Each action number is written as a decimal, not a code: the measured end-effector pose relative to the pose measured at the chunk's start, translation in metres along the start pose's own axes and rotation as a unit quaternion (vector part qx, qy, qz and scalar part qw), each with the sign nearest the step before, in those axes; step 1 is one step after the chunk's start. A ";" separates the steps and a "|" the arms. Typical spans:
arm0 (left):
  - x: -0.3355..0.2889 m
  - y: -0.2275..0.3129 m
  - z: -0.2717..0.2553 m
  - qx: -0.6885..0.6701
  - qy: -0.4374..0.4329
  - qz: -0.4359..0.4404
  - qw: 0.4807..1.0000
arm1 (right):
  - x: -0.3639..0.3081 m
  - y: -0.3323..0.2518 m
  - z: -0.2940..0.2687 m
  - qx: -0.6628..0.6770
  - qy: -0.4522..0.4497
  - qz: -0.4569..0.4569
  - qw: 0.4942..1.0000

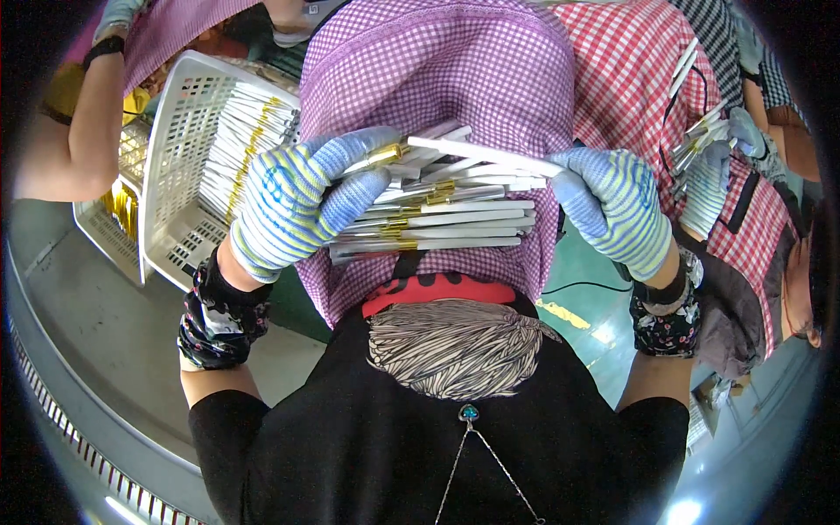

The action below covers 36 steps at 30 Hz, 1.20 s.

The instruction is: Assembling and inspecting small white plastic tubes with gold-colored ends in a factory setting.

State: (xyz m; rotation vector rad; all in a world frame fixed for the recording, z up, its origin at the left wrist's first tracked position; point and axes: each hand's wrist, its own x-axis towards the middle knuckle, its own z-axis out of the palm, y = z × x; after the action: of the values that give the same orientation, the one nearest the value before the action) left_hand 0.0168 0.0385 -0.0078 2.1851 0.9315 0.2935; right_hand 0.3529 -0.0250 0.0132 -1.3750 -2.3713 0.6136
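Observation:
Between my two gloved hands runs a slim brush (pixel 486 153) with a white handle and a gold ferrule. My left hand (pixel 306 197), in a striped knit glove, is closed around its gold end, which the fingers partly hide. At the other end, my right hand (pixel 608 206) pinches the tip of the white handle between thumb and fingers. Just below, a pile of similar brushes (pixel 464 223) lies across my lap on the purple checked cloth (pixel 437 57), gold parts mostly toward the left.
A white plastic basket (pixel 166 157) with more white and gold brushes (pixel 241 153) stands at my left. Beside it, another person's bare forearm (pixel 92 131) reaches in. On the right, a co-worker's gloved hand (pixel 704 188) is near several brushes over a red checked cloth (pixel 626 66).

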 end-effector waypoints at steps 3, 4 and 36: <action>0.001 0.002 -0.003 0.004 -0.027 -0.007 1.000 | 0.004 -0.003 0.000 0.029 -0.009 0.005 1.000; 0.001 0.003 -0.003 0.012 -0.032 0.003 0.999 | 0.004 -0.004 0.001 0.031 -0.009 0.004 0.999; -0.015 0.029 -0.005 0.171 -0.140 0.177 0.959 | -0.020 -0.013 0.035 0.341 -0.177 0.071 0.920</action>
State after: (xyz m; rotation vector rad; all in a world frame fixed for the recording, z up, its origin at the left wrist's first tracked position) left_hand 0.0189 0.0168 0.0169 2.6261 0.4535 -0.0186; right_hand 0.3357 -0.0549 -0.0116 -1.1722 -1.9702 1.6609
